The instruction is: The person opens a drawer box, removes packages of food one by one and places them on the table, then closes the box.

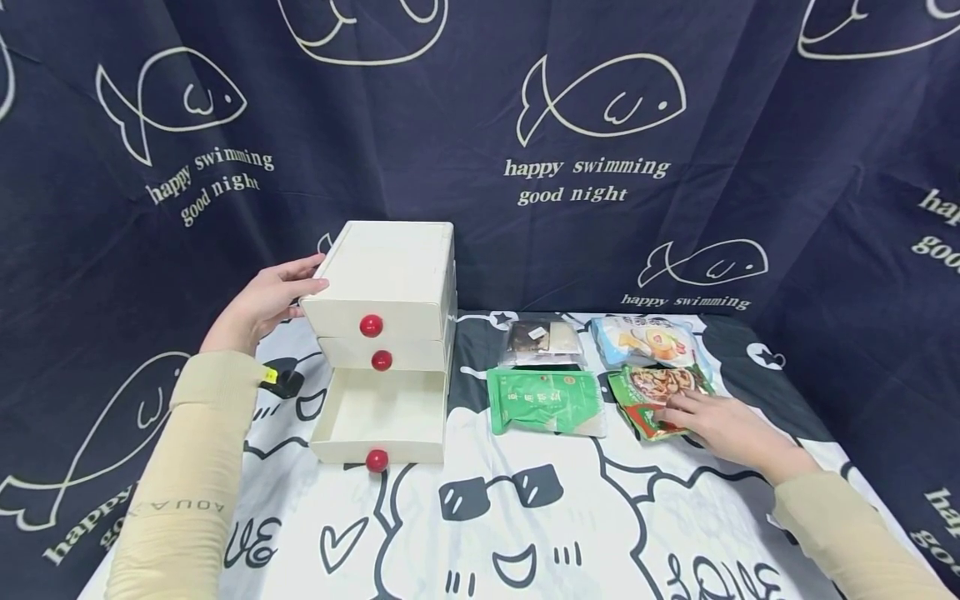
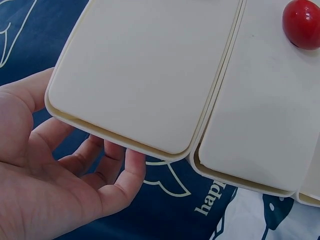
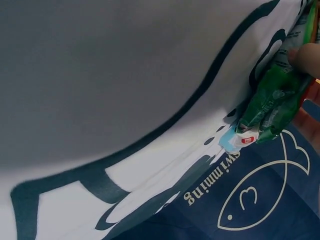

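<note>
A white three-drawer box point(image 1: 393, 258) with red round knobs stands left of centre, its bottom drawer point(image 1: 386, 417) pulled out and showing a bare inside. My left hand point(image 1: 270, 296) touches the box's upper left side. In the left wrist view, the thumb of the left hand point(image 2: 65, 165) lies by one edge and the loosely bent fingers by the side wall. On the right, my right hand point(image 1: 723, 429) pinches the lower edge of a green and red food packet point(image 1: 652, 392). The right wrist view shows the thumb and fingers on either side of that packet point(image 3: 272, 102).
A green packet point(image 1: 547, 400) lies between the box and the right hand. Behind it is a clear bag with dark and pale contents point(image 1: 542, 340). A blue and white packet point(image 1: 645, 340) lies behind the held one. A black item with a yellow label point(image 1: 283, 379) sits by the left forearm.
</note>
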Demonstrator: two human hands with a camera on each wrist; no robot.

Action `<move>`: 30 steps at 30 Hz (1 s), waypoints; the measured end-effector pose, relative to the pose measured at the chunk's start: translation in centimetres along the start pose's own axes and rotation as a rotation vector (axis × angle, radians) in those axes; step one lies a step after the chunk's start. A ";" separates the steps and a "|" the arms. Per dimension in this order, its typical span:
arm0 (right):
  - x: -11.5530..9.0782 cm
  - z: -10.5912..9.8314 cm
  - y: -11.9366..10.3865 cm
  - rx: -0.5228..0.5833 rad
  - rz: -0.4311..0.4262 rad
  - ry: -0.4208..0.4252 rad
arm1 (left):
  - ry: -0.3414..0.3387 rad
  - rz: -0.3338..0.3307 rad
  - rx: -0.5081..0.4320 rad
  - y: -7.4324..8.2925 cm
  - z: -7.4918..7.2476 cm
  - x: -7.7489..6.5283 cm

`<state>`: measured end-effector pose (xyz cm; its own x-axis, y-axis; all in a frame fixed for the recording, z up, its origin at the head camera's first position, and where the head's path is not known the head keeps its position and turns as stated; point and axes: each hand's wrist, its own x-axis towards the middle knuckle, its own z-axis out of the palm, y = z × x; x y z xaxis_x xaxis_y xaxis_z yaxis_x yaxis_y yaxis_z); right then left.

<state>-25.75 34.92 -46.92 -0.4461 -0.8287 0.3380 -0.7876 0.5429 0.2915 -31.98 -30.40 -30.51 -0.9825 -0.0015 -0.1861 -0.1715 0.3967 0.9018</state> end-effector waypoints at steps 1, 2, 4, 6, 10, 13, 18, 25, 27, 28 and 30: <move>0.0 0.0 0.0 0.006 0.000 0.001 | -0.001 0.001 0.000 0.0 0.0 0.0; -0.1 0.0 0.0 0.014 -0.001 0.003 | -0.002 0.003 -0.001 0.0 0.0 0.0; -0.1 0.0 0.0 0.019 0.003 -0.001 | -0.004 0.005 -0.004 0.0 0.0 -0.1; -0.2 0.0 0.0 0.025 0.008 -0.007 | -0.006 0.004 -0.010 0.1 0.0 -0.1; -0.2 0.0 0.0 0.032 0.015 -0.037 | -0.002 -0.001 -0.018 0.1 0.0 -0.2; -0.2 0.0 -0.1 0.034 0.021 -0.048 | 0.001 -0.004 -0.019 0.1 0.0 -0.2; -0.1 -0.2 -0.4 0.049 0.049 -0.056 | 0.000 -0.005 -0.011 0.1 0.0 -0.2; 0.0 -0.7 -0.5 0.053 0.057 -0.030 | -0.013 0.001 -0.008 0.1 -0.1 -0.2; 0.1 -0.8 -0.4 0.054 0.053 -0.024 | -0.013 0.001 -0.012 0.1 -0.1 -0.2; 0.1 -0.8 -0.4 0.057 0.050 -0.020 | -0.013 0.001 -0.014 0.1 -0.1 -0.2; 0.0 -0.8 -0.4 0.053 0.045 -0.011 | -0.013 0.002 -0.017 0.1 0.0 -0.2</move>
<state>-25.14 34.79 -46.32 -0.4864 -0.8050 0.3396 -0.7878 0.5721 0.2279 -31.79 -30.38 -30.33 -0.9818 0.0114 -0.1897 -0.1711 0.3814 0.9084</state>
